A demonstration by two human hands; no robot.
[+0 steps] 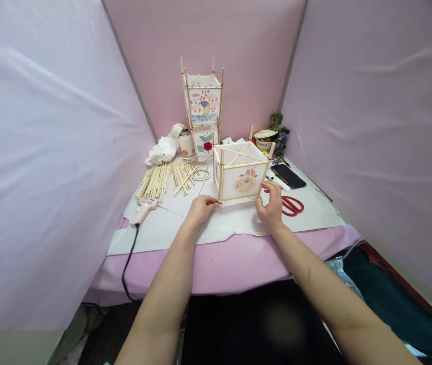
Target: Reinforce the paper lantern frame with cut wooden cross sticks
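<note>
A paper lantern (235, 185) with a wooden stick frame stands tilted slightly over the white sheet; its near panel bears a painted orange floral picture, and crossed sticks span its top. My left hand (202, 209) has its fingers closed at the lantern's lower left corner post. At the lower right corner, my right hand (272, 205) grips the post between thumb and fingers. Behind it rises a taller two-tier lantern (204, 96), painted with a bird and blossoms above and a red flower below. The fingertips of my left hand are partly hidden.
Loose wooden sticks (158, 180) and a tape ring (201, 175) lie left of the lantern. A pink glue gun (143, 210) with a black cord is at the left edge. To the right are red-handled scissors (292, 206), a phone (289, 176) and a bowl (266, 139).
</note>
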